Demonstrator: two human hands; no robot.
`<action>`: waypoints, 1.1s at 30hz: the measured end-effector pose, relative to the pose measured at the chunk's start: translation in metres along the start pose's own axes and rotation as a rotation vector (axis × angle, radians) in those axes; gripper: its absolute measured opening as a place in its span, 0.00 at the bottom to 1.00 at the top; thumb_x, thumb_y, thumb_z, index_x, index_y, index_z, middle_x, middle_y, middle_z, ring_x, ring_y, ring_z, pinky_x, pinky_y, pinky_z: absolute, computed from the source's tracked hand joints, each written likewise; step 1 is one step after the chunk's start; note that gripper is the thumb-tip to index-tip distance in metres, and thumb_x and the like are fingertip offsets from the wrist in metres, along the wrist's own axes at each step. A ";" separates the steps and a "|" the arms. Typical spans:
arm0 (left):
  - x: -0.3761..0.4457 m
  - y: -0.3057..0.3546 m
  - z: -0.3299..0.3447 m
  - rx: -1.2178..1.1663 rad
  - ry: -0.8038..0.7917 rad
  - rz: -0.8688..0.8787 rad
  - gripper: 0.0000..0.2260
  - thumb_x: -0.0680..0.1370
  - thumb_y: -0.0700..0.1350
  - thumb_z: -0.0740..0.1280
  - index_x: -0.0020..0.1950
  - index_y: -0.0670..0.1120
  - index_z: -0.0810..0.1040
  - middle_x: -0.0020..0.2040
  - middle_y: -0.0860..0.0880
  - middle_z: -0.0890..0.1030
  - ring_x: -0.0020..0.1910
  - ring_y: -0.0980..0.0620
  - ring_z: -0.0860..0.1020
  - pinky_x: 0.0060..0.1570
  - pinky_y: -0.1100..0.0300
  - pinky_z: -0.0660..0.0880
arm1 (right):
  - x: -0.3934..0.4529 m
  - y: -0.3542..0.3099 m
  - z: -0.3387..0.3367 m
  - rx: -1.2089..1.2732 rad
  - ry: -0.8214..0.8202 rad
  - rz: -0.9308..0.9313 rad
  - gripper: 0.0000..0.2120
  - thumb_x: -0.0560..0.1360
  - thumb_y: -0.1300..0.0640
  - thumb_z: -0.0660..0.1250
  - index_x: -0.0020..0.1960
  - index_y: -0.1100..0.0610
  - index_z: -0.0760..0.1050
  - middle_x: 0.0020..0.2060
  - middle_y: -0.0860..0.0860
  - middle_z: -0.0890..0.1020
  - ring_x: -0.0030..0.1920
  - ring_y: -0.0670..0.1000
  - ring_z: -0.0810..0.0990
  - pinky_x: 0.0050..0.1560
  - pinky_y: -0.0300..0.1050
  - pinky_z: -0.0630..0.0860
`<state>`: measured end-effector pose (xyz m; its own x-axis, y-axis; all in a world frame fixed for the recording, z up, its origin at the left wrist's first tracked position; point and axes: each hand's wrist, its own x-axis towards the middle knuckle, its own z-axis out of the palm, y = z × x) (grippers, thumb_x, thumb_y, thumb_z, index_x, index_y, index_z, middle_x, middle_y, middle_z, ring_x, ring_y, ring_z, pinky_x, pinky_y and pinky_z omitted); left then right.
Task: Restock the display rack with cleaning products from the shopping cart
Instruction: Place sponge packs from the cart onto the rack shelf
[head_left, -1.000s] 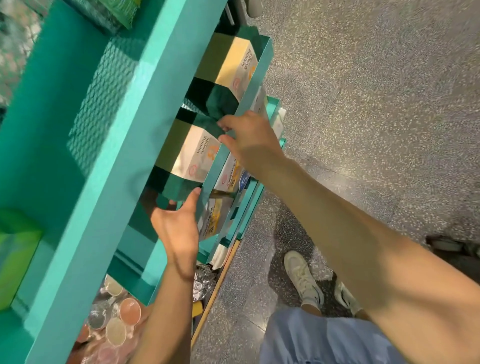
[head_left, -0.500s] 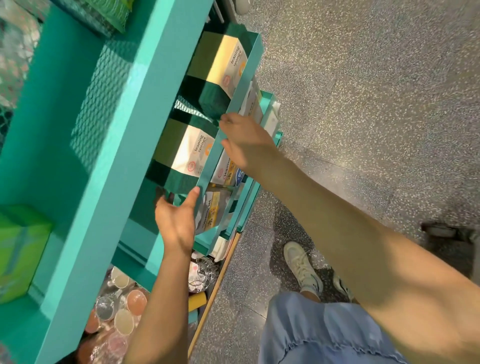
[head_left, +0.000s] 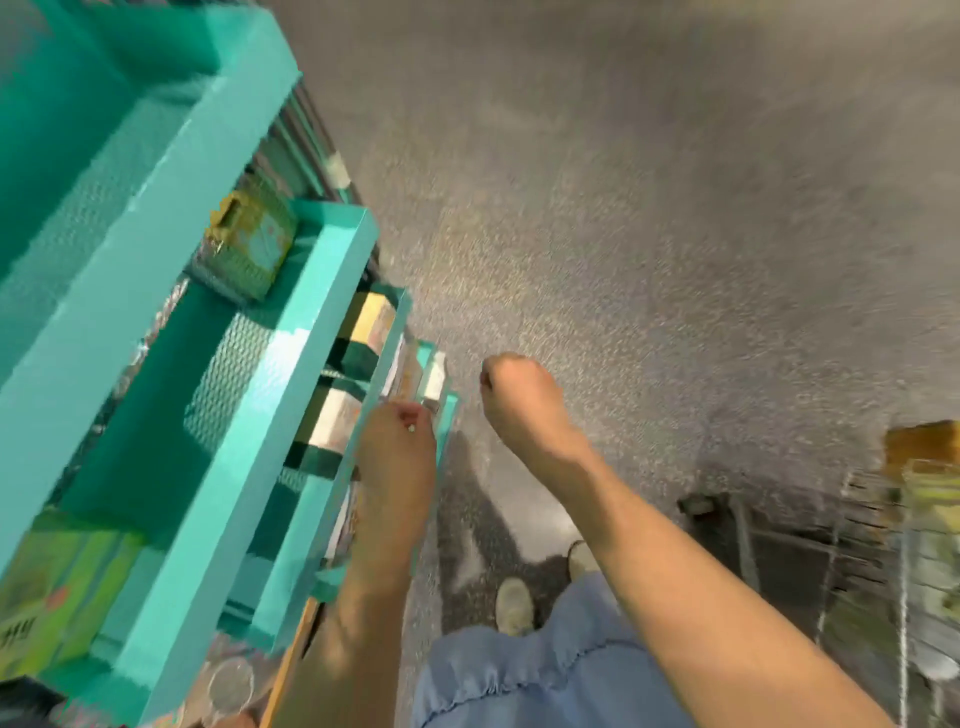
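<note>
I see my left hand (head_left: 397, 457) and right hand (head_left: 519, 395) both empty, fingers curled, beside the rack (head_left: 332, 332).

Light: bright, even, from overhead
Shadows: dark patch on the floor (head_left: 649, 234) near the feet
Blur: strong motion smear throughout, worst at the right edge
Distortion: wide-angle bending of the rack (head_left: 171, 291)

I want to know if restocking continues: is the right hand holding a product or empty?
Empty: the right hand is over the floor, fingers curled, holding nothing.
</note>
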<state>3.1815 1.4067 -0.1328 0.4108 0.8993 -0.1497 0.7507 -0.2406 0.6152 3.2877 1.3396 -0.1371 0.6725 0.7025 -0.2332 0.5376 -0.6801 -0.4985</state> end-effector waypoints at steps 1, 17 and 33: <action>0.000 0.015 -0.004 0.005 -0.009 0.084 0.07 0.77 0.38 0.61 0.43 0.39 0.78 0.40 0.42 0.78 0.43 0.42 0.76 0.36 0.63 0.65 | -0.008 0.004 -0.015 -0.030 0.059 0.009 0.08 0.74 0.69 0.58 0.45 0.62 0.75 0.38 0.54 0.74 0.39 0.55 0.73 0.35 0.42 0.62; -0.241 0.240 0.094 -0.092 -0.606 0.903 0.04 0.74 0.38 0.68 0.42 0.38 0.82 0.41 0.40 0.83 0.43 0.45 0.81 0.42 0.62 0.67 | -0.293 0.175 -0.168 0.086 0.616 0.715 0.11 0.77 0.57 0.60 0.53 0.60 0.77 0.52 0.58 0.79 0.55 0.59 0.77 0.51 0.49 0.71; -0.448 0.291 0.210 0.024 -1.039 1.232 0.05 0.76 0.42 0.66 0.44 0.41 0.79 0.38 0.49 0.77 0.39 0.52 0.74 0.36 0.63 0.62 | -0.465 0.299 -0.170 0.326 0.979 1.223 0.10 0.74 0.62 0.61 0.44 0.62 0.81 0.42 0.57 0.83 0.44 0.57 0.79 0.43 0.49 0.76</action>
<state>3.3241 0.8570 -0.0494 0.8884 -0.4575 -0.0379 -0.2817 -0.6086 0.7418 3.2226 0.7742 -0.0353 0.7181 -0.6923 -0.0715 -0.5850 -0.5447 -0.6008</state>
